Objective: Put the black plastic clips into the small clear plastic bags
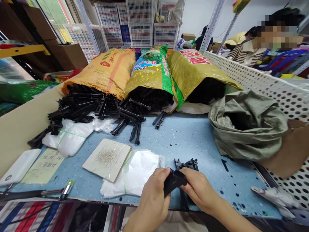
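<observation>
Near the table's front edge, my left hand (154, 198) grips a black plastic part (173, 183), its thumb lying along the side. My right hand (201, 190) closes on the other end of the same part with its fingertips. More black parts (187, 163) lie on the table just behind and under my hands, partly hidden by them. Left of my left hand is a stack of clear plastic bags (142, 169) tied with green string. A square pale tile (107, 158) with grit on its face rests partly on that stack.
Orange (101, 69), green-gold (151, 77) and gold (198, 72) sacks spill black parts. At right stand a grey-green sack (246, 145) and a perforated white wall (265, 80). A hammer (48, 192), a white phone-like device (19, 167) and a glove (275, 196) lie about. A person sits beyond.
</observation>
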Motion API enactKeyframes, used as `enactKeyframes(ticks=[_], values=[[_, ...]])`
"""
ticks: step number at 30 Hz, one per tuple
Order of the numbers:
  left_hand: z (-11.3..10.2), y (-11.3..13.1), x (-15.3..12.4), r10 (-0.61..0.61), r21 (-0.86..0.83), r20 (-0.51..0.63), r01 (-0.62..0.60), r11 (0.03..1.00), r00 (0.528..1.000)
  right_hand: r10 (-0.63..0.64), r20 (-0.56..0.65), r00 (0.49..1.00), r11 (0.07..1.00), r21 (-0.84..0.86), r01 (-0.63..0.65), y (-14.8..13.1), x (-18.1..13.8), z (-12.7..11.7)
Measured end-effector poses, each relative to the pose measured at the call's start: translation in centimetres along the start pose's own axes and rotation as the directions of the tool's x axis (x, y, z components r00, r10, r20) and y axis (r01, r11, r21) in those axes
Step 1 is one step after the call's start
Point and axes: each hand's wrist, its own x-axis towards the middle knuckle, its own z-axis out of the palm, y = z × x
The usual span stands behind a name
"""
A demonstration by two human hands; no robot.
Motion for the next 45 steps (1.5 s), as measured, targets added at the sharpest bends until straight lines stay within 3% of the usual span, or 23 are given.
enactKeyframes(ticks=[3, 5, 7, 9, 10, 11, 12, 14, 16, 18, 21, 24, 26, 28, 31, 32, 34, 36, 38, 43, 45], values=[[0.2, 0.1, 0.0, -0.059, -0.077, -0.013, 0.058, 0.995, 0.998, 0.071, -0.05, 0.996, 0.994, 0.09, -0.066, -0.1, -0.2, 0.6], [0.2, 0.3, 0.1, -0.102, -0.127, -0.012, 0.1, 0.987, 0.995, 0.228, -0.024, 0.973, 0.927, 0.312, -0.21, -0.3, -0.2, 1.3], [0.1, 0.5, 0.3, -0.146, -0.172, 0.004, 0.145, 0.974, 0.989, 0.416, 0.15, 0.897, 0.661, 0.628, -0.411, -0.3, 0.0, 2.1], [-0.3, 0.7, 0.7, -0.241, -0.219, 0.041, 0.244, 0.945, 0.97, 0.453, 0.373, 0.81, 0.362, 0.753, -0.55, -0.3, 0.4, 2.5], [-0.5, 0.9, 0.8, -0.308, -0.24, 0.066, 0.315, 0.918, 0.949, 0.443, 0.421, 0.792, 0.334, 0.742, -0.581, -0.2, 0.6, 2.4], [-0.8, 1.0, 1.0, -0.379, -0.261, 0.09, 0.389, 0.884, 0.921, 0.438, 0.415, 0.797, 0.413, 0.695, -0.589, -0.1, 0.9, 2.1], [-1.0, 1.1, 1.2, -0.441, -0.282, 0.111, 0.454, 0.845, 0.891, 0.437, 0.355, 0.826, 0.566, 0.606, -0.559, -0.1, 1.2, 1.7], [-1.5, 1.4, 1.6, -0.515, -0.325, 0.132, 0.527, 0.785, 0.847, 0.363, 0.136, 0.922, 0.873, 0.298, -0.387, 0.0, 1.8, 0.6], [-1.6, 1.6, 1.8, -0.534, -0.362, 0.127, 0.54, 0.76, 0.836, 0.195, 0.009, 0.981, 0.981, 0.002, -0.195, 0.0, 2.3, 0.0], [-1.5, 1.8, 1.9, -0.536, -0.371, 0.118, 0.538, 0.757, 0.836, 0.141, -0.015, 0.99, 0.989, -0.035, -0.142, 0.0, 2.6, 0.1], [-1.1, 2.0, 1.9, -0.54, -0.32, 0.098, 0.54, 0.778, 0.836, 0.324, 0.015, 0.946, 0.917, 0.241, -0.318, -0.1, 2.9, 1.2], [-1.0, 1.7, 1.9, -0.547, -0.287, 0.112, 0.554, 0.782, 0.83, 0.423, 0.215, 0.88, 0.795, 0.377, -0.475, 0.1, 2.8, 1.9], [-1.1, 1.5, 2.0, -0.558, -0.295, 0.131, 0.569, 0.767, 0.82, 0.376, 0.257, 0.89, 0.858, 0.266, -0.439, 0.5, 2.6, 1.7], [-1.1, 1.4, 2.1, -0.567, -0.31, 0.144, 0.581, 0.752, 0.811, 0.252, 0.155, 0.955, 0.966, 0.017, -0.257, 1.0, 2.5, 1.2], [-1.0, 1.5, 2.3, -0.57, -0.313, 0.15, 0.586, 0.748, 0.808, 0.04, 0.066, 0.997, 0.964, -0.265, -0.021, 1.6, 2.3, 1.1], [-0.9, 1.6, 2.3, -0.568, -0.309, 0.144, 0.582, 0.752, 0.81, 0.035, 0.072, 0.997, 0.966, -0.258, -0.016, 1.8, 2.2, 1.3], [-0.7, 1.6, 2.3, -0.564, -0.3, 0.127, 0.573, 0.762, 0.816, 0.141, 0.11, 0.984, 0.986, -0.104, -0.13, 1.9, 2.2, 1.9], [-0.6, 1.2, 2.3, -0.559, -0.301, 0.121, 0.567, 0.767, 0.82, 0.286, 0.222, 0.932, 0.941, 0.118, -0.317, 1.9, 2.2, 2.3], [-0.6, 0.7, 2.2, -0.559, -0.313, 0.113, 0.563, 0.765, 0.822, 0.342, 0.324, 0.882, 0.891, 0.188, -0.414, 1.8, 2.3, 2.3], [-0.7, -0.1, 2.0, -0.587, -0.352, 0.146, 0.597, 0.721, 0.796, 0.207, 0.184, 0.961, 0.964, -0.205, -0.168, 1.6, 2.8, 1.2], [-0.5, 0.1, 2.0, -0.587, -0.34, 0.139, 0.595, 0.728, 0.797, 0.194, 0.15, 0.969, 0.972, -0.162, -0.169, 1.5, 3.0, 1.4]])
